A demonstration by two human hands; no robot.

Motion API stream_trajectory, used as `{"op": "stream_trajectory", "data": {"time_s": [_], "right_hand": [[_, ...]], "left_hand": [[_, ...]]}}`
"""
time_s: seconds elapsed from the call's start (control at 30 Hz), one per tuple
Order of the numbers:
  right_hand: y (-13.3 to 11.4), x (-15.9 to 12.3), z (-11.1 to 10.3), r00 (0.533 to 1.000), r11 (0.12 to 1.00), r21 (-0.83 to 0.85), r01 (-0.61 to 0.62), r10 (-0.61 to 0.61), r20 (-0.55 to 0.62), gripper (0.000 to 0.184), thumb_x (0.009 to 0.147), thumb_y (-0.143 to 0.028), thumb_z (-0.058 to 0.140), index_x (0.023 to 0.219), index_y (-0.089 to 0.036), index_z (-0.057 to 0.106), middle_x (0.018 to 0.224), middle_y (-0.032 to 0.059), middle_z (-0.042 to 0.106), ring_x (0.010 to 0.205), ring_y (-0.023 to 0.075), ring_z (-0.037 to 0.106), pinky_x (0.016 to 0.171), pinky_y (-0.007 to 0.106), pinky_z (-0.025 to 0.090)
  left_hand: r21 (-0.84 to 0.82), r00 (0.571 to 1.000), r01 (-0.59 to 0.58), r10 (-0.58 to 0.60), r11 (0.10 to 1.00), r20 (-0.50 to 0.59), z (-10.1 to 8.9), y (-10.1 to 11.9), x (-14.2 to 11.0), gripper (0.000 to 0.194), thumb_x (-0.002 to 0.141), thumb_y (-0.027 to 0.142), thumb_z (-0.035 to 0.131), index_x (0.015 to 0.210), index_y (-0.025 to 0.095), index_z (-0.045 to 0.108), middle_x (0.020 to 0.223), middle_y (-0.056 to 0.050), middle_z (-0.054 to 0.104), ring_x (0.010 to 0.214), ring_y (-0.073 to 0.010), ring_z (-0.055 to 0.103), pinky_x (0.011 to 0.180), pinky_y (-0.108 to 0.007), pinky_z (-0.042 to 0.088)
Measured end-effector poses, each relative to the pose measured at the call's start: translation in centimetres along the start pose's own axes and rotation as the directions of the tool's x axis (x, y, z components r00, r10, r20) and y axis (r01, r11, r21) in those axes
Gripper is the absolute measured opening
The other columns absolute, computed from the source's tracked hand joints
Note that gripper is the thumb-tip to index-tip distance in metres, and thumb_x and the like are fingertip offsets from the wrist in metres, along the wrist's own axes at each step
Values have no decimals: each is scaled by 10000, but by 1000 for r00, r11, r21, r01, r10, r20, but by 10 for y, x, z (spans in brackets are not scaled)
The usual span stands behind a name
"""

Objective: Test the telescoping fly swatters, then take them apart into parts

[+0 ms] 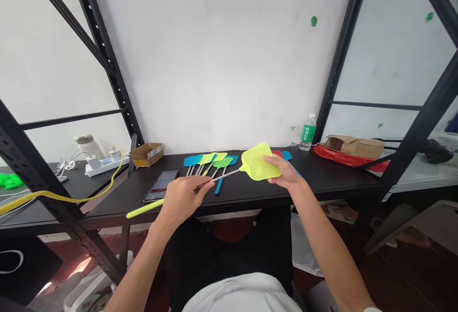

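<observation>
- Carton, beyond and left of left grip: printed label, too small to read.
- Phone, just left of left grip: lit screen, digits blurred.
- Left hand: fingers curled round shaft, thumb pressed along it.
- Other swatters, beyond, between grips: blue, yellow-green, green heads, on black table.
- Fly swatter, held across both grips: yellow-green, squarish perforated head at right grip, thin metallic shaft, handle poking out left of left grip.
- Right hand: pinching head's edge, thumb on face.
- Bottle, beyond and right of right grip: green label, white characters, unreadable.
</observation>
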State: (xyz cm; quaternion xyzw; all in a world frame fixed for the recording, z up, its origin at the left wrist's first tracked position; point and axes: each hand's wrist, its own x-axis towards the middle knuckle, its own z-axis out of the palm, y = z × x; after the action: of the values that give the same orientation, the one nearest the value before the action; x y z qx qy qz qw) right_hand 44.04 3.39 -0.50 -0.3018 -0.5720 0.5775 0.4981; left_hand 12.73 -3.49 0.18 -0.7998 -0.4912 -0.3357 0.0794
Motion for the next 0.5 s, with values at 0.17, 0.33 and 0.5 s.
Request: {"op": "stream_trajectory", "data": {"time_s": [0.17,0.33,0.5], "right_hand": [[-4,-2,6,941,994,91,60,-87,327,1140,528,-1010,461,1314,-189,562,1077,196,717,630,231,680,414,256,457],[12,1,47,825,993,-120,13,57,562,786,790,-663,696,1409,-211,520,1054,145,737,707,192,702,531,230,504],[35,10,73,916,988,-99,115,-67,395,530,902,-625,591,1133,-167,722,686,43,695,556,124,623,500,199,468]], "left_hand": [[-228,997,67,-56,971,56,9,13,3,422,1000,483,418,919,199,719,628,7,621,547,-130,477,557,-253,315],[-313,994,48,-15,949,105,26,35,2,431,1009,458,380,839,185,668,595,9,554,540,-123,442,558,-249,307],[-283,988,34,10,959,152,34,39,1,416,1018,410,352,781,196,620,600,-4,564,533,-135,453,559,-259,295]]}}
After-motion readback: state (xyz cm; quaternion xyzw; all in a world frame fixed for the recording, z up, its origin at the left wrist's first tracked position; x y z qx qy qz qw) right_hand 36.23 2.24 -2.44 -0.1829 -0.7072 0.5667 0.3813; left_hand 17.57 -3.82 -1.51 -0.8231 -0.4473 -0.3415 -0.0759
